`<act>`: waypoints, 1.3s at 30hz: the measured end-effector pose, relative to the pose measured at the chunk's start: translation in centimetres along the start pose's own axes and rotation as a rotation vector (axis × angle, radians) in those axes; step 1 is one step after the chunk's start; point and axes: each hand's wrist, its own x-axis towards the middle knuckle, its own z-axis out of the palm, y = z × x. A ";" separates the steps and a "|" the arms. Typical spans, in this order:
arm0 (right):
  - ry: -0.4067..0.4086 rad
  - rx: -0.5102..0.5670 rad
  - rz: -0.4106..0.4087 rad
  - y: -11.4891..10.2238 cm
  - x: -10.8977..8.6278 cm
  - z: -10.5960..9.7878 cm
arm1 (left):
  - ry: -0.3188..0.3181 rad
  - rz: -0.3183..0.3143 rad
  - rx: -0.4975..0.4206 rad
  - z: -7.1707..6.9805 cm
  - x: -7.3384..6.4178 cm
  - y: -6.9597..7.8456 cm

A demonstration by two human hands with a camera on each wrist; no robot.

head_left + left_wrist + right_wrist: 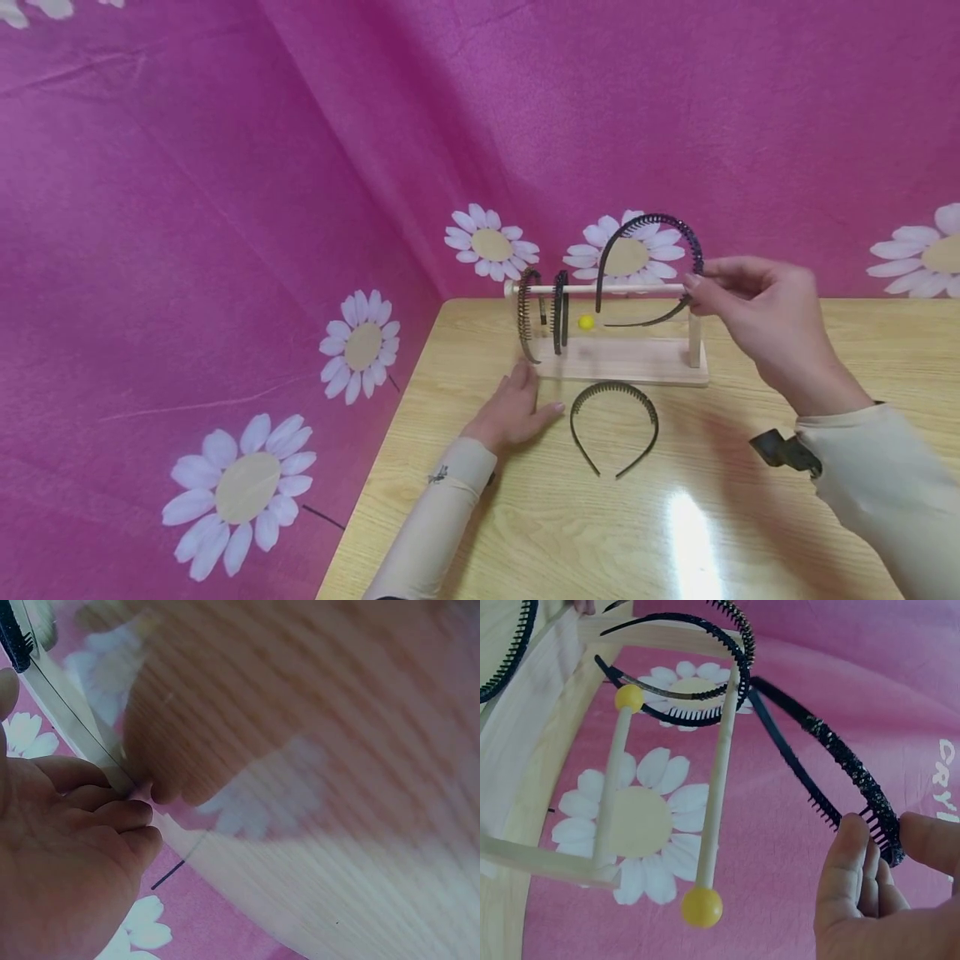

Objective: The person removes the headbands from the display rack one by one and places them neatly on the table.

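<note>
My right hand pinches a black toothed headband between thumb and fingers, raised beside the upper rod of a wooden stand. In the right wrist view this headband has a glittery outer band, and its tips point toward the rod. Two more headbands, a brownish one and a black one, hang at the rod's left part. My left hand touches the left front corner of the stand's base, fingers relaxed. Another black headband lies on the table in front of the stand.
The stand has two rods with yellow ball ends, a long upper rod and a lower rod. It stands on a wood-grain table near a pink flowered cloth at the back and left.
</note>
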 end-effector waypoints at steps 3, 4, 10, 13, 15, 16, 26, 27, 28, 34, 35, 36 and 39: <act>-0.028 0.009 0.010 0.3 -0.3 -0.7 | -0.006 -0.006 -0.003 0.0 0.0 -0.1; -0.036 0.008 0.011 0.4 -0.4 -0.9 | -0.008 -0.006 -0.003 0.0 0.0 -0.1; -0.074 0.013 0.017 1.0 -0.7 -2.0 | -0.012 -0.002 0.006 0.3 0.2 -0.3; -0.112 0.020 0.035 1.3 -0.8 -2.7 | -0.005 -0.003 0.010 0.3 0.1 -0.3; -0.130 0.008 0.053 1.4 -0.9 -3.1 | -0.001 -0.001 0.016 0.2 0.1 -0.3; -0.140 0.011 0.065 1.5 -0.9 -3.3 | 0.001 0.000 0.017 0.2 0.1 -0.3; -0.232 0.131 0.107 3.6 -1.7 -4.9 | -0.013 0.009 0.001 0.2 0.2 -0.4; -0.243 0.168 0.110 3.9 -1.8 -5.1 | -0.012 0.008 0.003 0.1 0.2 -0.4; -0.246 0.184 0.113 4.3 -1.8 -5.2 | -0.011 0.006 0.005 0.1 0.2 -0.4; -0.290 0.138 0.136 6.0 -2.2 -6.4 | -0.012 0.003 0.009 0.2 0.2 -0.4; -0.306 0.157 0.140 6.4 -2.3 -6.6 | -0.013 0.003 0.005 0.2 0.2 -0.5; -0.323 0.181 0.145 6.7 -2.3 -6.8 | -0.014 0.002 0.004 0.2 0.2 -0.5; -0.349 0.273 0.180 7.7 -2.4 -7.1 | -0.016 0.004 -0.001 0.3 0.2 -0.5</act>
